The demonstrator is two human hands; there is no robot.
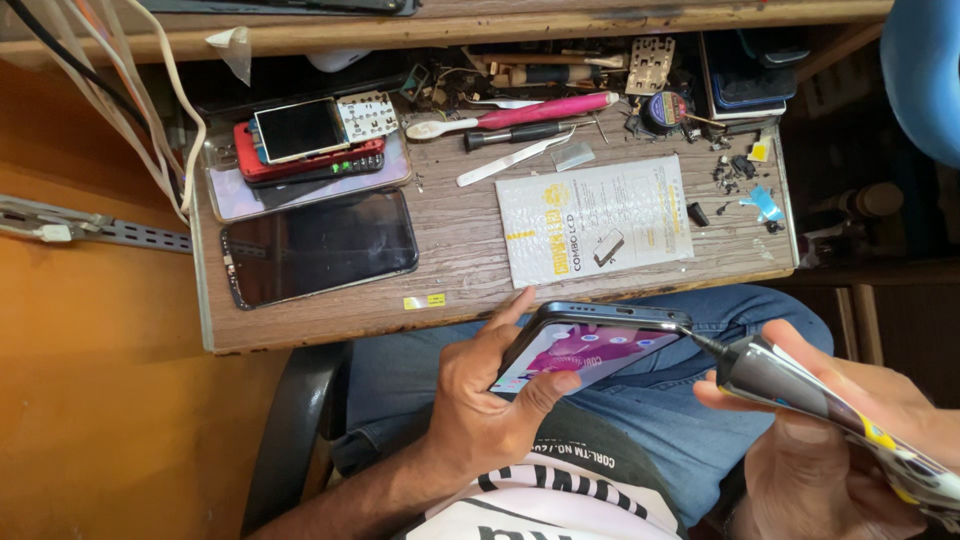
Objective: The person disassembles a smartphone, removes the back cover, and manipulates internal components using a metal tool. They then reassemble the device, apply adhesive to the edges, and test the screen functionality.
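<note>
**Both hands closed: phone in the left, glue tube in the right**

Left hand [478, 400] wraps the lower end of a smartphone [585, 345], thumb across the lit screen and fingers curled beneath, holding it tilted over the lap. Right hand [830, 440] is closed around a dark glue tube [800, 385] with a yellow and white printed body; its thin nozzle tip [700, 343] touches the phone's upper right corner, at the frame edge.

How far along, as a judgement: the tip is only at the corner, and no bead of glue can be made out along the frame from this view, so the edge work looks barely begun, with the long sides left to do. Whether the screen is fully seated I cannot tell.

Beyond the phone, away from the body, lies a white bubble-wrap pouch [595, 220] on the wooden tray [450, 255], its near lip just above the left thumb. Further left of the grip rest a large dark phone [318, 248] and a stack of small handsets [305, 145]. A pink-handled brush [520, 113], tweezers [515, 158] and small loose parts sit at the far side.

Open room is tight: the tray's edge is near above the phone, the lap just below, and a blue chair [925, 70] stands far right
</note>
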